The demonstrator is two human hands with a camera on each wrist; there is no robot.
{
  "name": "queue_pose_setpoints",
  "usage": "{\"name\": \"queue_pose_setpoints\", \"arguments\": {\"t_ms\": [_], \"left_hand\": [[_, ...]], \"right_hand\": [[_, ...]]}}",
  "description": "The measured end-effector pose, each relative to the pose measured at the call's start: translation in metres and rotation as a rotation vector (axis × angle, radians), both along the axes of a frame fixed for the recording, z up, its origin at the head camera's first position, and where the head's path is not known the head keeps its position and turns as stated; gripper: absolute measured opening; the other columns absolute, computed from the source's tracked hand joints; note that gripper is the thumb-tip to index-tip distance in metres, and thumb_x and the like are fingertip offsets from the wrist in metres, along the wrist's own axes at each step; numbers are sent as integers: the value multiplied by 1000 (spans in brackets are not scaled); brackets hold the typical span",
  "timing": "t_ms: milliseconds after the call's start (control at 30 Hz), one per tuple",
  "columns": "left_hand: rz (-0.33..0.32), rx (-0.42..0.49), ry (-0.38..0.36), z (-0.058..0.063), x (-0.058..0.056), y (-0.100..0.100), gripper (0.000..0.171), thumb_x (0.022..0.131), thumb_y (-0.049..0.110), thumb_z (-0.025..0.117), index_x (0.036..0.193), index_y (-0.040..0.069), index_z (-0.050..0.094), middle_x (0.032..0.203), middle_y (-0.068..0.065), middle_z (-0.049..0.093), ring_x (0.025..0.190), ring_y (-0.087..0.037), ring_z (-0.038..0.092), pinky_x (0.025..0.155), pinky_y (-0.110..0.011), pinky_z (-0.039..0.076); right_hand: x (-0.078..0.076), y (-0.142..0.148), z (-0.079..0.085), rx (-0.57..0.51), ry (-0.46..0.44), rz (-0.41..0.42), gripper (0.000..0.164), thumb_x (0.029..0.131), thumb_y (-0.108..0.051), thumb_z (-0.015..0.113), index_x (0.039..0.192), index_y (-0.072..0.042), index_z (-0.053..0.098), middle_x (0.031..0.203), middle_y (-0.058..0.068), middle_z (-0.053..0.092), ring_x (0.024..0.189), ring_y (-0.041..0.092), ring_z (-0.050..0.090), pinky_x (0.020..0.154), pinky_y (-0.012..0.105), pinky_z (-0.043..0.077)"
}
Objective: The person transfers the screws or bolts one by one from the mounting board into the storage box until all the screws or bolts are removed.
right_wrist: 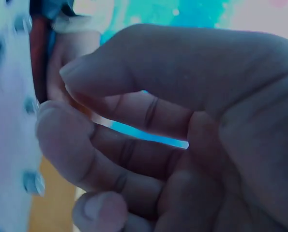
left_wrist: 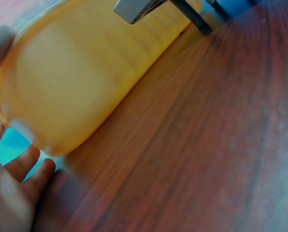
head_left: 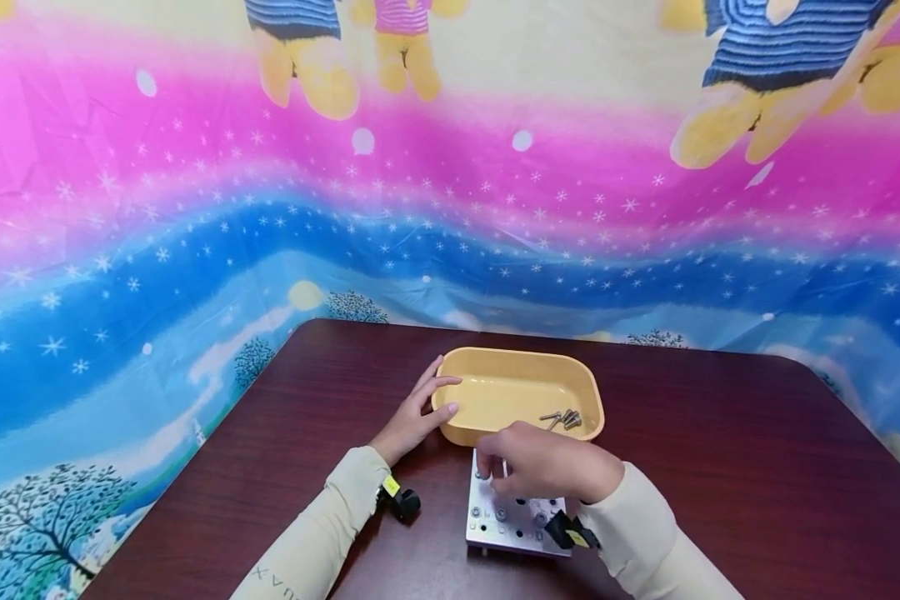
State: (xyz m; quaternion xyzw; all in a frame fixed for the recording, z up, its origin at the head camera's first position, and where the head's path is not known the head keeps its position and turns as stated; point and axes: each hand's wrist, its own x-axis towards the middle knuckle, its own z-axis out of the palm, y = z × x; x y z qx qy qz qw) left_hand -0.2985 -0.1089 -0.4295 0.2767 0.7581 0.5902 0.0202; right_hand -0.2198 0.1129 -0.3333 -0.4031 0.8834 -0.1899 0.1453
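Observation:
My left hand (head_left: pixel 412 418) holds the left end of a yellow plastic bin (head_left: pixel 510 357), with digits over the rim and others along its outer wall. The bin's side (left_wrist: pixel 81 82) fills the upper left of the left wrist view. My right hand (head_left: pixel 543 458) hovers bent over a silvery metal plate (head_left: pixel 487 537), its fingertips close to a bolt (head_left: pixel 482 476) near the plate's far left corner. Between thumb and fingers in the right wrist view there is a gap with nothing in it. Whether a fingertip touches the bolt head (right_wrist: pixel 31 104) cannot be told.
Several loose bolts (head_left: pixel 567 418) lie at the right end inside the bin. More bolts (head_left: pixel 501 515) and open holes mark the plate, and a threaded shank (left_wrist: pixel 192 15) protrudes below it. Everything stands on a dark red-brown table (head_left: pixel 690 433), with a patterned cloth (head_left: pixel 450 208) behind.

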Motion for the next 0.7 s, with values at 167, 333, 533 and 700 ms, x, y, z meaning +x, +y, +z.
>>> {"name": "queue_pose_setpoints", "arguments": {"t_ms": [167, 333, 533, 700], "left_hand": [[-12, -11, -15, 2, 1, -1, 48, 97, 21, 58, 139, 1, 47, 161, 3, 3, 147, -26, 8, 110, -49, 28], [-9, -21, -27, 4, 2, -1, 47, 97, 20, 57, 140, 2, 46, 161, 4, 2, 147, -23, 6, 112, -49, 26], [-7, -34, -28, 5, 3, -1, 48, 97, 21, 58, 140, 3, 47, 161, 6, 2, 147, -22, 5, 112, -47, 25], [-7, -23, -21, 3, 2, -1, 47, 97, 19, 57, 140, 1, 47, 161, 5, 3, 147, -23, 5, 112, -49, 25]], "right_hand": [[9, -13, -5, 35, 20, 44, 13, 81, -5, 68, 80, -17, 62, 71, -15, 54, 63, 0, 50, 58, 19, 44], [14, -21, -10, 69, -4, 35, 17, 78, -4, 68, 78, -19, 60, 67, -15, 53, 59, 0, 50, 54, 18, 44], [16, -27, -15, 117, 40, 23, 16, 78, -7, 71, 76, -18, 59, 64, -13, 50, 56, 1, 48, 53, 19, 42], [19, -29, -18, 148, 97, 4, 19, 78, -8, 71, 73, -19, 56, 63, -13, 48, 55, 3, 46, 52, 20, 40]]}}
